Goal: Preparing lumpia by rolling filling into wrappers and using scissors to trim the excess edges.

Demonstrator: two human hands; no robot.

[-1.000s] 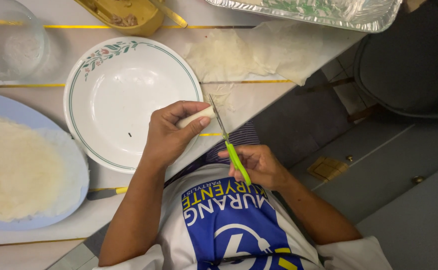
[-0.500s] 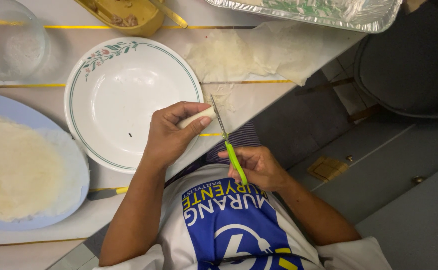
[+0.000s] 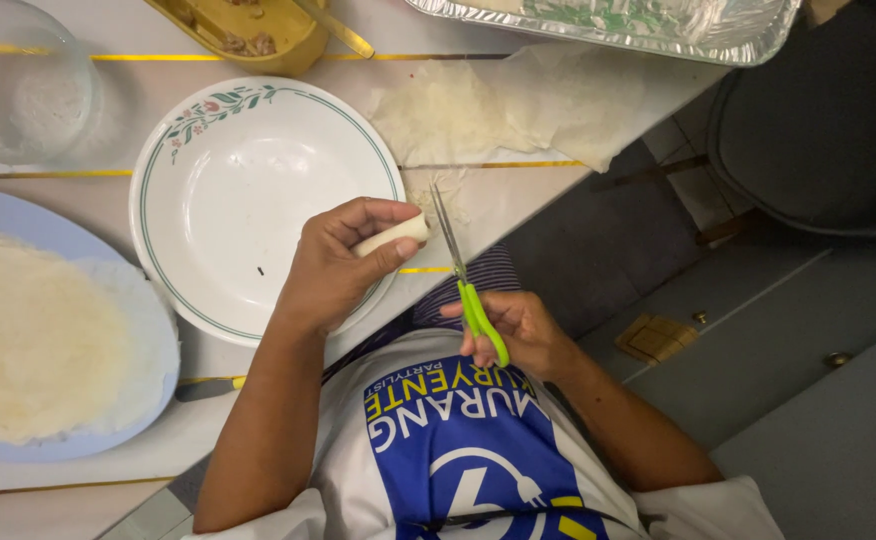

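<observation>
Head view: looking straight down on a white surface (image 3: 518, 205) with thin yellow stripes, the person's torso at 6 o'clock.
Left hand (image 3: 333, 265): clenched around a small pale roll (image 3: 393, 234), whose end sticks out toward 3 o'clock between thumb and fingers.
Right hand (image 3: 518, 335): fingers through the green handles of the scissors (image 3: 463, 280), gripping them.
Scissors: blades point toward 12 o'clock, slightly parted, just beside the free end of the roll; whether they touch it cannot be told.
Roll: held above the 4 o'clock rim of the plate, just off centre of the view.
Plate (image 3: 228, 190): white, green-rimmed, with a leaf pattern at its 11 o'clock edge; it lies under the left hand.
Blue plate (image 3: 18, 225): at 9 o'clock, carrying a stack of thin pale wrappers (image 3: 43, 340).
Glass bowl (image 3: 18, 85): at 10 o'clock, clear.
Yellow dish (image 3: 253, 30): at 12 o'clock, holding brown filling.
Foil tray (image 3: 648, 30): at 1 o'clock along the top edge.
Loose wrappers (image 3: 498, 105): crumpled sheets between plate and foil tray.
</observation>
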